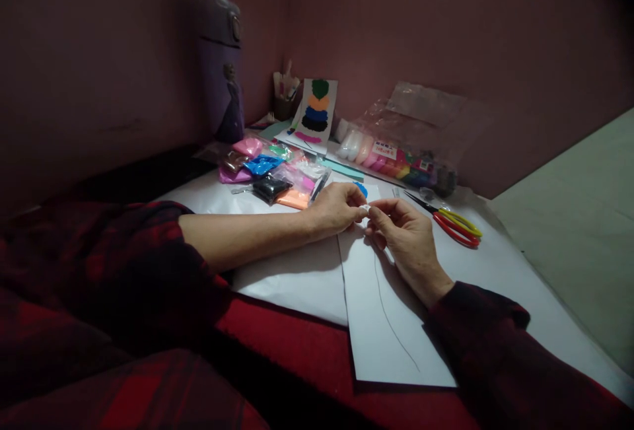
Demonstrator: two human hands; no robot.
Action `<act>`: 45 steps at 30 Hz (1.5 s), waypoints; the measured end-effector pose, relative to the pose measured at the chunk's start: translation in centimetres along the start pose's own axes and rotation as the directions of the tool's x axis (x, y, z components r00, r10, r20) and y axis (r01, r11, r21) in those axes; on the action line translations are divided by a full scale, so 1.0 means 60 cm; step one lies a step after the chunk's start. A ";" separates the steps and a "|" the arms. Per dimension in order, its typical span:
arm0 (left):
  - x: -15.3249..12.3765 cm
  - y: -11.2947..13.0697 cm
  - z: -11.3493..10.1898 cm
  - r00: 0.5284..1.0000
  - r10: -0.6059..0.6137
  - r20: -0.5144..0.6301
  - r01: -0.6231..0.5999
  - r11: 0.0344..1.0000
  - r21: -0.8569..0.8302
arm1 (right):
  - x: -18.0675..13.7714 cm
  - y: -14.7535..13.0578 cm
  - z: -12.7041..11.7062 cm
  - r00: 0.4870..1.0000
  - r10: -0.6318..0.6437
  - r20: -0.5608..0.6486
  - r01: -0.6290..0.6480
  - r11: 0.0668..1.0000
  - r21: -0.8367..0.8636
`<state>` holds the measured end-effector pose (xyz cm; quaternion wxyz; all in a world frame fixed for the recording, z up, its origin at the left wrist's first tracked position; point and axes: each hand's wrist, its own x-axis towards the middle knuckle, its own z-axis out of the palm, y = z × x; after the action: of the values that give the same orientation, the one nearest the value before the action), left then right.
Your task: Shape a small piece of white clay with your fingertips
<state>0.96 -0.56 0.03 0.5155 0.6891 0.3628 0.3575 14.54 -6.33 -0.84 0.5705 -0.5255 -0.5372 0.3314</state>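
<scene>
My left hand [339,209] and my right hand [403,238] meet over a white sheet of paper [396,344]. Between their pinched fingertips is a small white lump of clay [365,207], mostly covered by the fingers. A thin dark curved line runs down the sheet below my hands. Just beyond the fingers, a blue patch [360,189] shows on the paper. Scissors [456,224] with red and yellow handles lie to the right of my right hand. Past my left wrist sit several packets of coloured clay [270,185].
A purple bottle [222,80] stands at the back left. Behind the packets, a card with coloured bands [317,113] leans near a cup of tools [284,106]. A clear bag of coloured clay [391,152] lies along the wall. White covering [277,288] spreads over the table.
</scene>
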 end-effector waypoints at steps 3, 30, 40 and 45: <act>-0.003 0.006 0.001 0.999 -0.024 -0.028 0.021 0.997 -0.079 | 0.001 0.000 0.000 1.000 -0.017 0.004 0.017 1.000 0.002; -0.008 0.014 0.000 0.999 -0.049 0.005 0.049 0.991 -0.123 | -0.003 -0.003 0.000 0.995 -0.096 -0.025 0.096 0.995 -0.034; -0.002 0.003 0.004 1.000 0.020 -0.009 -0.021 0.998 -0.051 | -0.003 -0.003 0.000 0.998 -0.029 -0.060 0.025 0.997 -0.073; 0.000 0.000 0.004 0.999 0.043 0.013 -0.043 0.999 -0.007 | -0.002 -0.004 -0.001 0.998 -0.010 -0.061 0.006 0.999 -0.054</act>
<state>1.17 -0.67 -0.02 0.5122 0.6973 0.3435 0.3652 14.54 -6.48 -0.63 0.5737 -0.5484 -0.5303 0.2982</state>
